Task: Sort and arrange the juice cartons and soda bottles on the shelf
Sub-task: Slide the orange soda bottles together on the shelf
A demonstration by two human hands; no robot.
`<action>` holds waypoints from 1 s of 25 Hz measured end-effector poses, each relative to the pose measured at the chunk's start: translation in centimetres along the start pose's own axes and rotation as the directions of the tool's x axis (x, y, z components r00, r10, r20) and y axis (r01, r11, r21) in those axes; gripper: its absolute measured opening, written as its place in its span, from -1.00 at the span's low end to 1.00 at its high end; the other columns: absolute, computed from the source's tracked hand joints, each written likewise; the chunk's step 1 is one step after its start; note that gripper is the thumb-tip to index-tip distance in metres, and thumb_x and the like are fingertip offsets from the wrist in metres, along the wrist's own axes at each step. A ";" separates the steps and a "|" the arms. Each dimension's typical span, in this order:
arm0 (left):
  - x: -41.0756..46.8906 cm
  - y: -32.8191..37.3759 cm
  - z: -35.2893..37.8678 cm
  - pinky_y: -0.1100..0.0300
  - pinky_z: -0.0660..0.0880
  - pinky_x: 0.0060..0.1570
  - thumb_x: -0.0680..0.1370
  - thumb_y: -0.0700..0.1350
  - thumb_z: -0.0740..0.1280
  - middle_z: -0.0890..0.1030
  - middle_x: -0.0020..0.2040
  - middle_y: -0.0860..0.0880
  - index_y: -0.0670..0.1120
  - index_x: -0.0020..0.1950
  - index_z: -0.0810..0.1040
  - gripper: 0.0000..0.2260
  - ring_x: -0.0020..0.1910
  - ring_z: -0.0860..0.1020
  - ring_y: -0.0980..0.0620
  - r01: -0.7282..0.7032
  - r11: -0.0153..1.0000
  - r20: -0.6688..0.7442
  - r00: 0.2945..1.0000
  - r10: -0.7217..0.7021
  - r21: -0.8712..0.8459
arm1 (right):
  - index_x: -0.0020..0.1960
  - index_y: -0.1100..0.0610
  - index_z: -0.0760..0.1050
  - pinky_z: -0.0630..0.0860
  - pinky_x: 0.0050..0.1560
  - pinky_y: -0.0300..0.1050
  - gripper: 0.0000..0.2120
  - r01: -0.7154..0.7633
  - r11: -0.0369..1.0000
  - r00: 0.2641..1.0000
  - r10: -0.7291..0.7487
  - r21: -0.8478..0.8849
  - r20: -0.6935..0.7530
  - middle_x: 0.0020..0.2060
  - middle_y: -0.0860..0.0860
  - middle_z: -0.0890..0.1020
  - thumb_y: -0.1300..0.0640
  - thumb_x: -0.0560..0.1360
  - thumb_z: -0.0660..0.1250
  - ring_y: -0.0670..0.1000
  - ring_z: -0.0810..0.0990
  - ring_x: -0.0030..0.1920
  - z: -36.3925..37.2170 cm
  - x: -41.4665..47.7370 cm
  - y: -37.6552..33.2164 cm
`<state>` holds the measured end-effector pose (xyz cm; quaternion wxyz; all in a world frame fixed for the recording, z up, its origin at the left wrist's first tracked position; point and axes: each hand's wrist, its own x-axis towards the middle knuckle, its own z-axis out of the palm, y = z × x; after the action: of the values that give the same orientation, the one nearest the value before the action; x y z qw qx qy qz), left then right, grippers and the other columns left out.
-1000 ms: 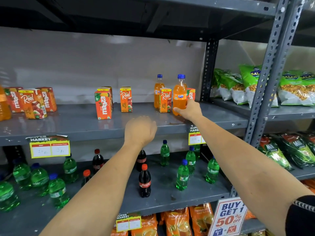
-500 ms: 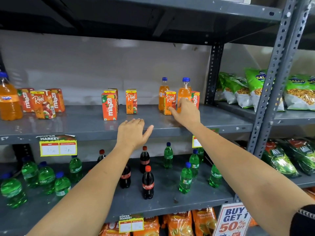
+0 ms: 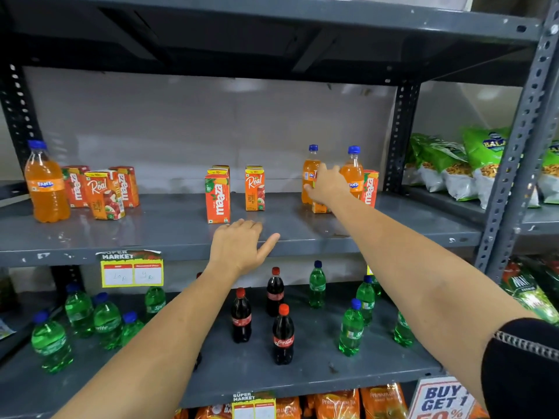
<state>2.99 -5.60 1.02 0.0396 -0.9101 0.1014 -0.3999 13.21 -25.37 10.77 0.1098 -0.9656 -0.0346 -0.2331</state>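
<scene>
Carton (image 3: 320, 207) mostly hidden behind right hand (image 3: 326, 186).

Grey steel shelf (image 3: 151, 234), orange Fanta bottle (image 3: 45, 186) with blue cap, orange-red Maaza carton (image 3: 217, 197), orange Real carton (image 3: 254, 190) — yellow-topped, green Sprite bottles (image 3: 351, 331) with blue caps, dark cola bottles (image 3: 283, 337) — red caps, yellow price tag (image 3: 131, 272).

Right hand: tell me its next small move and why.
Probably close the right hand on the small carton it covers and draw it forward: that carton stands wedged between two Fanta bottles, apart from the other Real carton mid-shelf.
</scene>
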 end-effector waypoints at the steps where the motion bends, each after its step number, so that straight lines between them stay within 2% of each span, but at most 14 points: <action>1: -0.1 -0.1 0.1 0.18 0.32 -0.34 0.52 0.27 -0.11 0.64 -0.17 0.03 -0.03 -0.07 0.60 -0.43 -0.19 0.58 0.02 0.007 1.000 -0.015 1.000 -0.008 -0.008 | 0.48 0.24 0.15 0.51 0.14 -0.01 -0.40 -0.008 1.000 1.000 0.008 -0.025 0.021 0.35 0.27 0.36 -0.08 0.59 0.19 0.22 0.53 0.23 0.2 0.4 -0.1; 4: -0.3 -0.6 0.5 0.15 0.45 -0.26 0.53 0.25 -0.05 0.68 -0.06 0.02 -0.04 0.05 0.63 -0.44 -0.10 0.63 -0.01 0.027 0.998 -0.042 0.999 -0.029 -0.054 | 0.40 0.28 0.26 0.52 0.12 -0.02 -0.53 -0.007 0.999 0.999 0.005 -0.044 -0.034 0.26 0.28 0.47 0.04 0.60 0.22 0.21 0.54 0.19 0.1 1.1 -0.6; 7: -0.3 -1.1 0.4 0.15 0.43 -0.29 0.53 0.26 -0.07 0.68 -0.09 0.03 -0.03 0.04 0.63 -0.42 -0.14 0.63 0.00 0.011 0.998 -0.025 1.000 -0.013 -0.057 | 0.39 0.27 0.28 0.52 0.14 0.01 -0.54 -0.032 0.999 0.995 0.032 0.008 -0.092 0.25 0.29 0.45 0.11 0.57 0.27 0.25 0.53 0.21 -0.2 1.1 -1.1; 10: -0.4 -1.8 0.1 0.15 0.34 -0.31 0.53 0.28 -0.12 0.66 -0.15 0.02 -0.04 0.00 0.63 -0.39 -0.17 0.60 -0.01 0.044 0.998 -0.005 0.999 -0.045 -0.035 | 0.36 0.25 0.31 0.52 0.09 0.02 -0.58 -0.062 0.998 0.989 0.061 -0.003 -0.134 0.23 0.25 0.46 0.09 0.58 0.26 0.25 0.53 0.20 -0.2 0.9 -2.0; 14: -0.9 -2.4 0.4 0.09 0.43 -0.11 0.52 0.31 -0.17 0.66 -0.04 -0.01 -0.07 0.10 0.59 -0.32 -0.04 0.59 -0.03 0.067 0.997 0.016 0.998 -0.067 -0.030 | 0.23 0.18 0.45 0.41 -0.15 -0.06 -0.66 -0.020 0.997 0.973 0.003 -0.070 -0.233 0.10 0.17 0.58 -0.02 0.58 0.22 0.20 0.59 0.09 0.0 0.1 -3.8; 17: -1.0 -2.5 0.5 0.04 0.45 -0.01 0.51 0.32 -0.17 0.65 0.05 -0.04 -0.10 0.17 0.57 -0.30 0.05 0.58 -0.05 0.068 0.997 0.037 0.997 -0.067 -0.040 | 0.13 0.18 0.52 0.39 -0.22 -0.12 -0.67 0.015 0.999 0.967 -0.004 0.039 -0.256 0.02 0.13 0.62 -0.05 0.56 0.25 0.15 0.62 0.02 -0.2 -0.6 -6.6; 22: -1.7 -3.0 0.2 0.05 0.48 -0.07 0.54 0.29 -0.09 0.66 -0.06 -0.06 -0.15 0.03 0.59 -0.36 -0.02 0.60 -0.07 0.060 0.997 0.041 0.997 -0.059 -0.039 | -0.03 0.18 0.57 0.59 -0.14 -0.07 -0.70 0.076 0.974 0.965 -0.018 0.214 -0.262 -0.14 0.10 0.65 -0.07 0.52 0.31 0.09 0.65 -0.10 0.5 -1.5 -11.3; 25: -2.0 -3.2 0.1 0.05 0.48 -0.06 0.54 0.27 -0.10 0.66 -0.04 -0.08 -0.16 0.03 0.58 -0.36 -0.02 0.60 -0.07 0.049 0.998 0.046 0.998 -0.047 -0.045 | -0.04 0.18 0.56 0.59 -0.14 -0.10 -0.74 0.090 0.966 0.965 -0.024 0.243 -0.261 -0.18 0.09 0.62 -0.04 0.53 0.33 0.06 0.65 -0.12 1.4 -2.2 -12.6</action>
<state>2.28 -2.02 0.01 0.0111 -0.9217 0.0880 -0.3776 10.34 -12.81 11.02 0.2289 -0.9041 -0.0775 -0.3524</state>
